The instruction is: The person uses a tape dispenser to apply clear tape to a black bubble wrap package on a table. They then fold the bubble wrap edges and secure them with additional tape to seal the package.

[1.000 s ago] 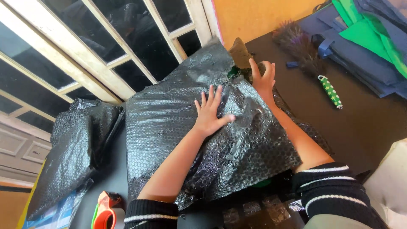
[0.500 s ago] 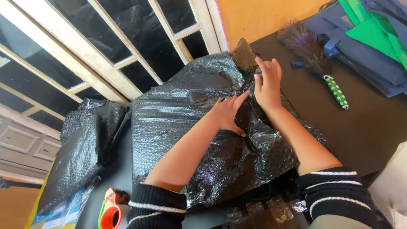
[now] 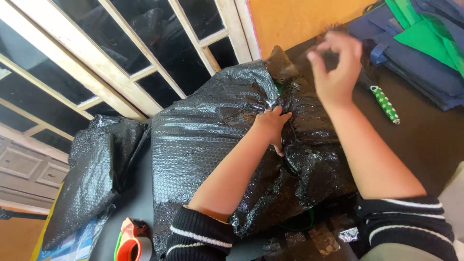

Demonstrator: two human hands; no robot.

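A big parcel wrapped in black bubble wrap [image 3: 208, 145] lies on the dark table in front of me. My left hand [image 3: 271, 124] presses on its top, fingers curled down into a fold of the wrap near the middle seam. My right hand [image 3: 336, 67] is lifted above the parcel's far right corner, blurred, fingers loosely spread and holding nothing that I can see. Both of my forearms reach out from black sleeves with white stripes.
A second heap of black bubble wrap [image 3: 92, 174] lies at the left. An orange and green tape dispenser [image 3: 131, 241] sits at the near edge. A green patterned handle [image 3: 385, 104] lies at the right, beside blue and green fabric bags [image 3: 425, 43]. A barred window [image 3: 121, 58] stands behind.
My right hand has let go of the parcel's far edge and risen above it. My left hand has slid from flat on the top to gripping the fold at the seam.
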